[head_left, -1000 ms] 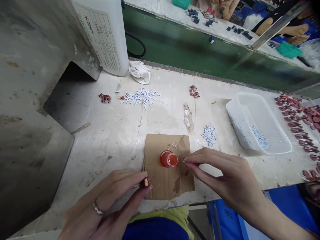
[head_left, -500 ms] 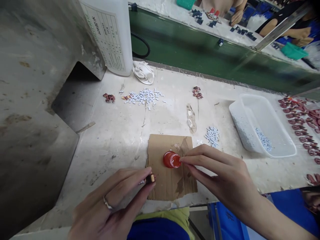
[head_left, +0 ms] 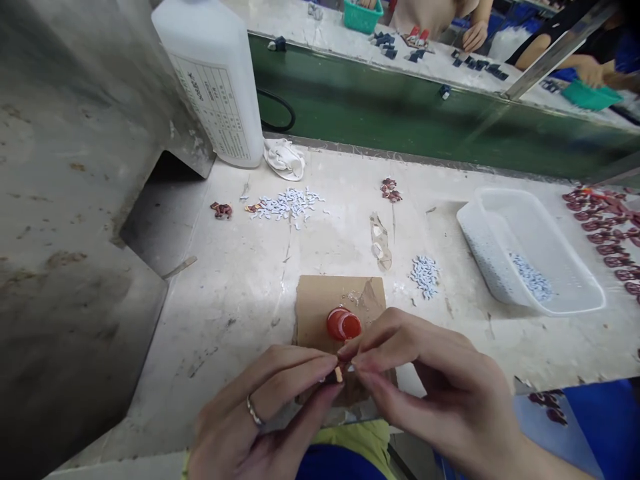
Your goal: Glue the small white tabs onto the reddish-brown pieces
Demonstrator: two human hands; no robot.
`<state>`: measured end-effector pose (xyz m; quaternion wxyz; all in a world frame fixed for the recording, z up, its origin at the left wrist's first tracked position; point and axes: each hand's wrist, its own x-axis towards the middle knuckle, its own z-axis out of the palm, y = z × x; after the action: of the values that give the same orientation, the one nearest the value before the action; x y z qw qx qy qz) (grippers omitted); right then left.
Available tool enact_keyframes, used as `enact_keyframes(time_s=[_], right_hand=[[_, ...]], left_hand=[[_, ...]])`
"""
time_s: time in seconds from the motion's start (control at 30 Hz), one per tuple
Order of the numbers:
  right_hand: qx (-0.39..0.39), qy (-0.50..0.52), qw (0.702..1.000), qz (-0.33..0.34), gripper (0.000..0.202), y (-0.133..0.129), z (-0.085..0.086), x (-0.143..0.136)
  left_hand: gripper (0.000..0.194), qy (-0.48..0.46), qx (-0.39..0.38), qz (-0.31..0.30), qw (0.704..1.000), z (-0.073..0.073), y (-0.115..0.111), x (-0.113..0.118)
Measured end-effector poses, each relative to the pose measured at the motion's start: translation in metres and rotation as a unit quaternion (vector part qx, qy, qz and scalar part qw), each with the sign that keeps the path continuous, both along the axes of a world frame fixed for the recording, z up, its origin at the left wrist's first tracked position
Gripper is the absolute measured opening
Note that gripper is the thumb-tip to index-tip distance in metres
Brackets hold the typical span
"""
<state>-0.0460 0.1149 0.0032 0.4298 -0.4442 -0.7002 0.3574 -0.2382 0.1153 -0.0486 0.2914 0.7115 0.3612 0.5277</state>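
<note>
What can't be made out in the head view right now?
- Small part pinched between left hand and right hand: mostly covered by fingertips, too small to identify.
- Label on white bottle: print too small to read.
- Cardboard: near edge hidden by both hands.
- Dark red pieces: cut off by right edge.
</note>
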Motion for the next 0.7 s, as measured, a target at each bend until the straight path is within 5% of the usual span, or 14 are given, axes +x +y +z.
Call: enact_keyframes(time_s=[0.37, 0.53, 0.7], right_hand=[[0.059, -0.066, 0.996, 0.01, 0.012, -0.001, -0.001, -0.001], [0.187, -0.231, 0.953, 0.053, 0.021, -0.008, 0.002, 0.009], [0.208, -0.243, 0.944, 0.082, 0.03, -0.005, 0.008, 0.016]], left_hand=[[0.031, -0.003, 0.006, -0.001, 1.0, 0.0, -0.001, 0.002], [0.028, -0.011, -0.015, 0.047, 0.999, 0.001, -0.002, 0.002], [0.025, -0.021, -0.033, 0.008, 0.999, 0.003, 0.001, 0.001]])
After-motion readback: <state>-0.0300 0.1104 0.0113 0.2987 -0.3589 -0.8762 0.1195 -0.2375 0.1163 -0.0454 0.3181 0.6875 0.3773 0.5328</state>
